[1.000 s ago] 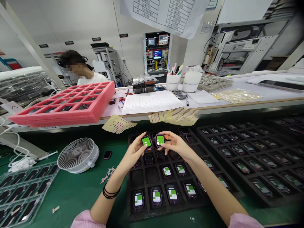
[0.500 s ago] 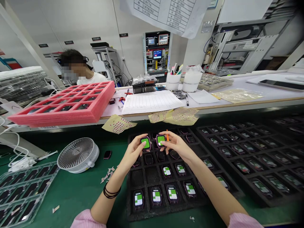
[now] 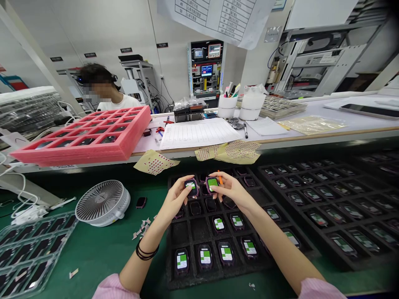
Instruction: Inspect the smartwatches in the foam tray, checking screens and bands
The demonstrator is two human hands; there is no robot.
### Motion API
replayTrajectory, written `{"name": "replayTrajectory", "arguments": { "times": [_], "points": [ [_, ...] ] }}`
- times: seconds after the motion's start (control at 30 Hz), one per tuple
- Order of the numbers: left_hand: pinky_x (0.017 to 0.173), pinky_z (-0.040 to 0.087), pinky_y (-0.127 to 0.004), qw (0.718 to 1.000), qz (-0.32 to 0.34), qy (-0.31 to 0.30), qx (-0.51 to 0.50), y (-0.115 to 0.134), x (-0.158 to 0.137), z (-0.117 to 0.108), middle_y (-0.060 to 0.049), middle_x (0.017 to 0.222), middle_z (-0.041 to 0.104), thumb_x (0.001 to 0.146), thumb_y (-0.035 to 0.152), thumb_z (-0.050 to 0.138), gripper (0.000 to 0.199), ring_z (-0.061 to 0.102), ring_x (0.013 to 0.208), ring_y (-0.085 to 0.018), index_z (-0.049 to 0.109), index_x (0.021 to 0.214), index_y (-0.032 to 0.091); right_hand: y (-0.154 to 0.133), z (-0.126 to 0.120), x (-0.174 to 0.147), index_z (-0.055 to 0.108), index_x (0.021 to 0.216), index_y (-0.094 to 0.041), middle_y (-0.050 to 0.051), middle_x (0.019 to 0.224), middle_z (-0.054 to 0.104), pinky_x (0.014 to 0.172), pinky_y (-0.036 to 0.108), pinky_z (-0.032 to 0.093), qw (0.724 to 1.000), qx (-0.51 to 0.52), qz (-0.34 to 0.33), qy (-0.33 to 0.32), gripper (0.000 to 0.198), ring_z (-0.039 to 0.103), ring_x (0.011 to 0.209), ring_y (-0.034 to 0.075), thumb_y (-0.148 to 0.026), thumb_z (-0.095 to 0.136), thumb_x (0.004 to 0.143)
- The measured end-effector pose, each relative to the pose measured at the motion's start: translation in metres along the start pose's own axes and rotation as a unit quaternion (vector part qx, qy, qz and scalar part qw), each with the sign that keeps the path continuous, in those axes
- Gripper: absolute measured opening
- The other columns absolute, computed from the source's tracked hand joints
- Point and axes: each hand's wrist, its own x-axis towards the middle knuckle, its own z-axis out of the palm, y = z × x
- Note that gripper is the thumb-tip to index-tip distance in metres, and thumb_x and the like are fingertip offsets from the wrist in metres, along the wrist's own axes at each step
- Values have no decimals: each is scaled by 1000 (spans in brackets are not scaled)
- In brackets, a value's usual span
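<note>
Two smartwatch bodies without straps are held side by side over the far part of a black foam tray (image 3: pixel 199 249). My left hand (image 3: pixel 175 198) is closed on the left smartwatch (image 3: pixel 192 187), thumb on its lit screen, which shows green with white and dark patches. My right hand (image 3: pixel 232 189) grips the right smartwatch (image 3: pixel 212 183), whose screen is mostly green; the thumb touches its lower edge. An orange strip (image 3: pixel 220 177) shows by the right fingers, partly hidden. In the tray below, several watches show green-and-white screens; others are dark, and some pockets hold none.
A white fan (image 3: pixel 102 203) stands left on the green mat, near a lone dark watch (image 3: pixel 141 202) and paper scraps (image 3: pixel 141 228). A clear tray (image 3: pixel 34 249) lies far left, a second black tray (image 3: pixel 311 216) right. Above, a shelf bears a pink foam tray (image 3: pixel 124 153). A person (image 3: pixel 109 93) sits beyond.
The left watch's screen has gone from plain green to green with white and dark patches. The right watch's screen has turned more fully green. My hands have hardly moved.
</note>
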Motion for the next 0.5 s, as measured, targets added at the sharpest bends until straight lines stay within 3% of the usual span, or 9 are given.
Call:
{"name": "replayTrajectory", "arguments": {
  "times": [0.1,0.27,0.4,0.5],
  "points": [
    [50,40,-19,1000,-4,-7,-4,3,-1,1,-6,97,60,84,42,58,48,58,73,-13,50,124,19,0,0,0,58,102,-20,-2,77,61,42,19,47,1000,-4,-2,6,43,62,55,11,-28,79,66],
    [79,48,-26,999,-2,-40,5,9,-6,5,-9,116,59,74,26,71,60,59,100,-18,44,127,19,-3,2,-1,58,103,-19,0,80,61,45,22,51,1000,5,9,5,36,65,55,12,-38,70,75],
    [73,49,-26,994,34,-40,92,11,-11,6,-9,112,60,78,25,67,52,59,96,-19,46,125,19,-5,6,-3,59,103,-19,-1,76,59,46,23,53,1000,-12,18,5,37,65,54,12,-41,69,76],
    [68,48,-27,972,100,-26,210,11,-13,6,-7,109,60,78,26,67,49,58,85,-17,49,124,23,-4,11,-4,59,102,-20,0,80,59,46,23,53,1000,-25,14,2,35,64,54,12,-43,66,77]
  ]
}}
